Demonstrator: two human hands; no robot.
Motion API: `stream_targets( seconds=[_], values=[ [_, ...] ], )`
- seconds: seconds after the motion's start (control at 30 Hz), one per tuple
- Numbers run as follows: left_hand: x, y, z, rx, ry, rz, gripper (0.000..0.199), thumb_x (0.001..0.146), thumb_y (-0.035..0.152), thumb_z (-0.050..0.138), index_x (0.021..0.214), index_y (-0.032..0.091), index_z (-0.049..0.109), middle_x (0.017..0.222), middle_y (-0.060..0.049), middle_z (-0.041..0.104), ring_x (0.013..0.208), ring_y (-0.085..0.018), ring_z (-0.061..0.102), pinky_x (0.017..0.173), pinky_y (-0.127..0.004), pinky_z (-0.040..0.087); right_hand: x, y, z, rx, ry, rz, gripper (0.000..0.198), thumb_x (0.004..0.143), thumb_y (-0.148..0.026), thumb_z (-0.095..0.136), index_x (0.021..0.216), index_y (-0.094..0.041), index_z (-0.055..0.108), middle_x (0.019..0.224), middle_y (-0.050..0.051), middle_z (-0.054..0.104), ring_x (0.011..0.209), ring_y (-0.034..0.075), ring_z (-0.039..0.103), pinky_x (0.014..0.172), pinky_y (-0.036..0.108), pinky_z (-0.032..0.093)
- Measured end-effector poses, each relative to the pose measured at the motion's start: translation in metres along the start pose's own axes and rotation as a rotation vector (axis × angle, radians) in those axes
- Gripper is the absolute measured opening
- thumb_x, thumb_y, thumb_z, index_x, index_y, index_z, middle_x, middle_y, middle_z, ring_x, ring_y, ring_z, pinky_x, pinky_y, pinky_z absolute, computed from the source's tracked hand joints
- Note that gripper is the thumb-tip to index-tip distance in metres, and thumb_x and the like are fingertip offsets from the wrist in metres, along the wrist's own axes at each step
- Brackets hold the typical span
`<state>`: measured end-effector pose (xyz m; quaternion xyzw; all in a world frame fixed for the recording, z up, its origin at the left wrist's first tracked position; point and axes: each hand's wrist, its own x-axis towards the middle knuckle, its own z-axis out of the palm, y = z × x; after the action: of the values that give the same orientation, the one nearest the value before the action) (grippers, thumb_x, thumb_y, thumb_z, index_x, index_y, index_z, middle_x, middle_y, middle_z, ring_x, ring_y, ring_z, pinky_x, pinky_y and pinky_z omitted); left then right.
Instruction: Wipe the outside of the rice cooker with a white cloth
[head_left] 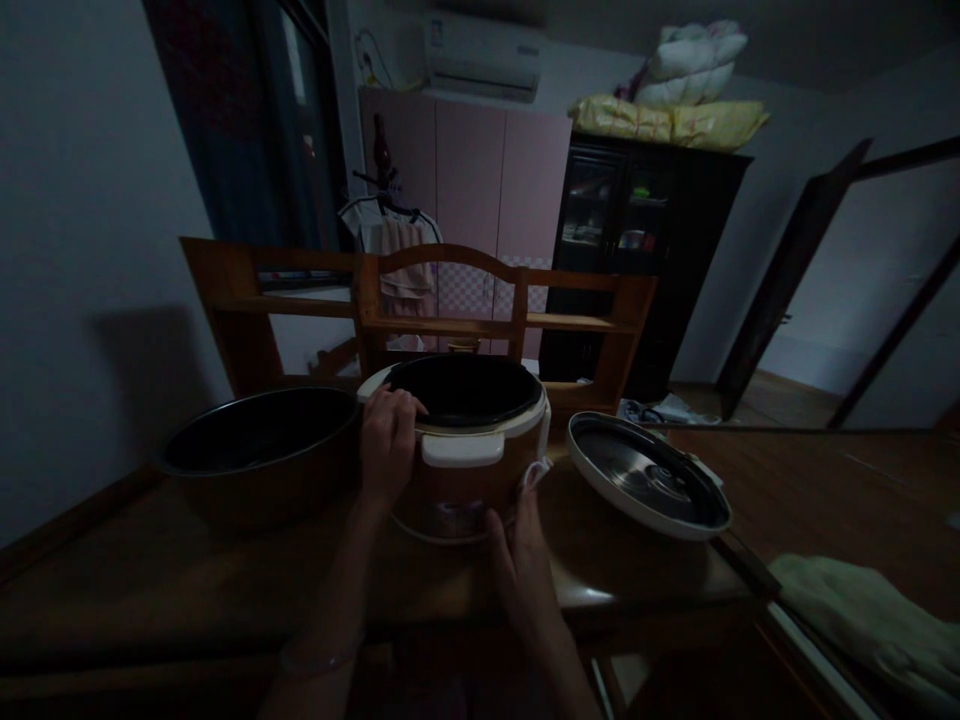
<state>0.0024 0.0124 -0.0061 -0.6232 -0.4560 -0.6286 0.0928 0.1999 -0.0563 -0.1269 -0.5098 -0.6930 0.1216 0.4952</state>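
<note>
The rice cooker body (450, 500) stands upright on the wooden desk with no lid on it; its dark inside shows at the top. My left hand (386, 440) is closed over the cooker's pale rim, left of the white front handle (463, 450). Lower down on the right side, my right hand (523, 560) grips the body, thumb at the front and fingers around the side. A thin white strip (537, 470) shows by those fingertips; what it is I cannot tell. The cooker's round lid (649, 475) lies to the right, its metal underside up. At left sits a wide dark pot (262, 490).
A wooden shelf rack (442, 325) rises along the desk's back edge. To the right, a pale green cloth (870, 620) lies at a lower level. Farther off are a pink wardrobe (469, 180), a black cabinet (675, 230) and an open door (795, 270). The room is dim.
</note>
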Motion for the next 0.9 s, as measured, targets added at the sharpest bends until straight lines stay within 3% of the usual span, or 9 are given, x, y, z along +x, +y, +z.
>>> stream_targets(
  seconds=[0.17, 0.33, 0.53, 0.7, 0.9],
  values=[
    [-0.001, -0.002, 0.002, -0.015, 0.029, -0.016, 0.038, 0.101, 0.035, 0.032, 0.072, 0.025, 0.056, 0.081, -0.002, 0.060, 0.098, -0.020, 0.057, 0.111, -0.038, 0.035, 0.008, -0.033, -0.015, -0.088, -0.024, -0.187, 0.079, 0.101, -0.038, 0.046, 0.161, -0.020, -0.002, 0.168, 0.007, -0.005, 0.154, 0.030, -0.004, 0.123, 0.057, 0.019],
    [-0.001, -0.002, 0.004, 0.012, 0.040, 0.014, 0.038, 0.101, 0.034, 0.031, 0.073, 0.025, 0.054, 0.077, -0.002, 0.057, 0.091, -0.020, 0.056, 0.106, -0.038, 0.039, -0.026, -0.040, 0.010, -0.185, -0.166, -0.340, 0.081, 0.095, -0.032, 0.054, 0.161, -0.019, 0.008, 0.168, 0.008, -0.002, 0.153, 0.035, -0.003, 0.121, 0.060, 0.022],
    [0.001, -0.003, 0.008, 0.056, 0.074, 0.023, 0.037, 0.101, 0.033, 0.033, 0.070, 0.024, 0.052, 0.073, -0.001, 0.055, 0.084, -0.020, 0.055, 0.106, -0.039, 0.039, -0.051, -0.020, 0.034, -0.148, -0.096, -0.181, 0.080, 0.097, -0.036, 0.055, 0.161, -0.022, 0.009, 0.168, 0.007, -0.002, 0.153, 0.035, 0.001, 0.121, 0.061, 0.025],
    [0.000, -0.003, 0.009, 0.054, 0.083, 0.022, 0.036, 0.100, 0.032, 0.034, 0.070, 0.024, 0.052, 0.073, -0.001, 0.056, 0.083, -0.020, 0.055, 0.106, -0.039, 0.039, -0.037, -0.007, 0.019, -0.051, -0.047, 0.001, 0.087, 0.099, -0.045, 0.052, 0.160, -0.020, -0.004, 0.167, 0.010, -0.006, 0.153, 0.033, 0.000, 0.121, 0.061, 0.021],
    [0.001, -0.004, 0.011, 0.053, 0.119, 0.014, 0.035, 0.099, 0.031, 0.036, 0.068, 0.024, 0.052, 0.073, -0.002, 0.056, 0.087, -0.020, 0.056, 0.103, -0.039, 0.040, -0.013, 0.004, 0.005, 0.062, -0.006, 0.039, 0.083, 0.102, -0.043, 0.046, 0.159, -0.019, -0.009, 0.166, 0.009, -0.007, 0.154, 0.027, -0.003, 0.125, 0.054, 0.015]
  ],
)
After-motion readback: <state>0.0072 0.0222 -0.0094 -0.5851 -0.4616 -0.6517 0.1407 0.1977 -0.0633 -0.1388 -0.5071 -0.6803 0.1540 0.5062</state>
